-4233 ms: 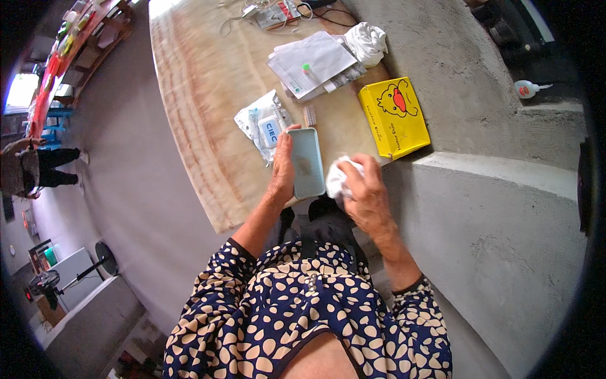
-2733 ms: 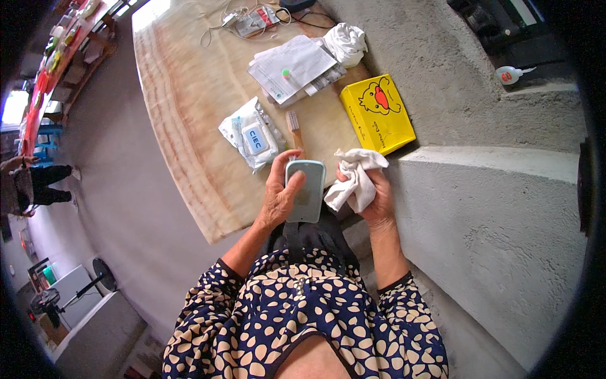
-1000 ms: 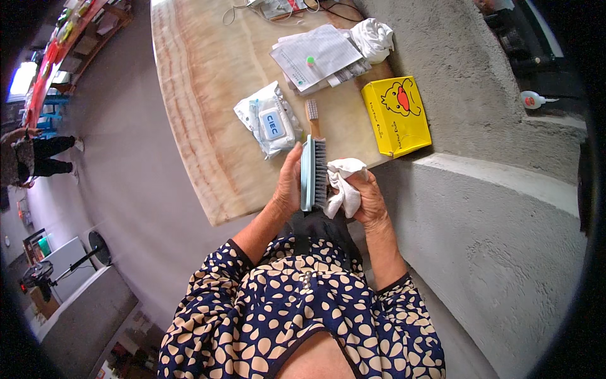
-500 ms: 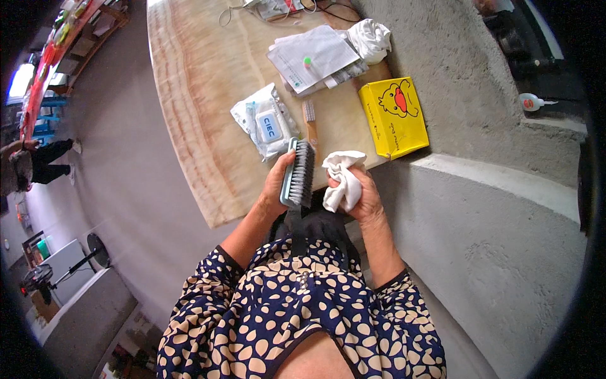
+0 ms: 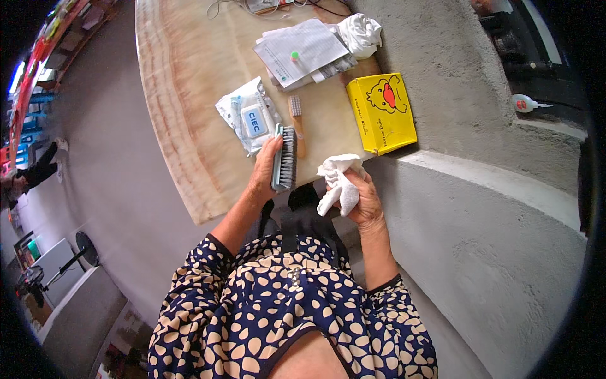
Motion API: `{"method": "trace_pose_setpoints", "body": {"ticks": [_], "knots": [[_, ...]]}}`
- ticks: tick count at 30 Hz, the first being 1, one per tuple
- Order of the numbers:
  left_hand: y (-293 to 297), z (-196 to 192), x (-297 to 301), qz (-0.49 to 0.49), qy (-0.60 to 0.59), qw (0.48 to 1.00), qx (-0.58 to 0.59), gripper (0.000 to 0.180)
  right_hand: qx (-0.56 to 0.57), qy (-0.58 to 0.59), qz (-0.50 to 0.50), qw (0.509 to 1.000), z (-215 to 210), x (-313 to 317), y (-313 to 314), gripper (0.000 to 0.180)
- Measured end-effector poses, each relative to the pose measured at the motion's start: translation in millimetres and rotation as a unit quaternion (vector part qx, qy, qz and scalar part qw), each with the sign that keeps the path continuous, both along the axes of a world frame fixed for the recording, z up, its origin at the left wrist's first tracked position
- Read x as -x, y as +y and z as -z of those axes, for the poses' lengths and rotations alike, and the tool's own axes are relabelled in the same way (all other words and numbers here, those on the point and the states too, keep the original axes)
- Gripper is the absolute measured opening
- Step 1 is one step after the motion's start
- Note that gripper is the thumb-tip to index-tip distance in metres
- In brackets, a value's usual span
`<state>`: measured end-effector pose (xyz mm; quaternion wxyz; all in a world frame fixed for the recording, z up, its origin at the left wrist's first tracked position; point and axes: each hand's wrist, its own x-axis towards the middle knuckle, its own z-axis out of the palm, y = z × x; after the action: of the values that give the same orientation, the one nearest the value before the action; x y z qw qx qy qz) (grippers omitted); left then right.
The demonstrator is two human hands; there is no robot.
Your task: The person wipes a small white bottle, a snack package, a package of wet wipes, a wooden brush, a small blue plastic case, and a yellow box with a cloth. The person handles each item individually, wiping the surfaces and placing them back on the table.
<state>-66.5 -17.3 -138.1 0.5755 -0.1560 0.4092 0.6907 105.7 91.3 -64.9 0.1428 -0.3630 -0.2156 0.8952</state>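
My left hand (image 5: pixel 264 165) is closed round a scrubbing brush (image 5: pixel 287 158) with a pale blue-grey back, its dark grey bristles facing right. In my right hand (image 5: pixel 365 201) a crumpled white cloth (image 5: pixel 341 182) is bunched, with folds hanging out past the fingers. Both hands are by the near edge of the table, the brush and the cloth apart from each other. Just beyond the brush lies a white pack of wipes (image 5: pixel 249 120) with a lidded top. A small wooden-handled brush (image 5: pixel 297 123) with pale bristles rests to the right of that pack.
On the marbled table (image 5: pixel 183 95) are stacked papers (image 5: pixel 300 50) with a small green-capped item (image 5: pixel 295 56), a bundled white cloth (image 5: pixel 360 35) and a yellow duck-printed box (image 5: pixel 384 114). Cables lie at the far edge. A concrete wall (image 5: pixel 454 208) borders the right; another person's legs (image 5: pixel 41 165) show far left.
My left hand with the scrubbing brush has shifted slightly left. The cloth in my right hand has turned and its lower folds hang differently. The whole view has moved a little.
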Motion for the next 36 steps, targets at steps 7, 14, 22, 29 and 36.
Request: {"method": "trace_pose_setpoints", "body": {"ticks": [7,14,22,29,36], "knots": [[12,-12,-21,0.018,-0.179,0.975,-0.127,0.042,-0.174,-0.075,0.069,0.979,27,15,14,0.022],[35,3,-36,-0.042,-0.228,0.966,-0.111,0.049,-0.576,-0.226,-0.203,0.759,18,18,6,0.038],[44,14,-38,0.005,-0.248,0.958,-0.146,0.059,-0.469,-0.179,-0.204,0.84,-27,-14,37,0.046],[56,36,-51,-0.012,-0.263,0.949,-0.175,0.038,-0.688,-0.168,-0.245,0.662,-26,29,19,0.046],[50,5,-33,-0.023,-0.165,0.978,-0.128,0.056,-0.538,-0.077,-0.307,0.781,-37,-32,39,0.042]]}}
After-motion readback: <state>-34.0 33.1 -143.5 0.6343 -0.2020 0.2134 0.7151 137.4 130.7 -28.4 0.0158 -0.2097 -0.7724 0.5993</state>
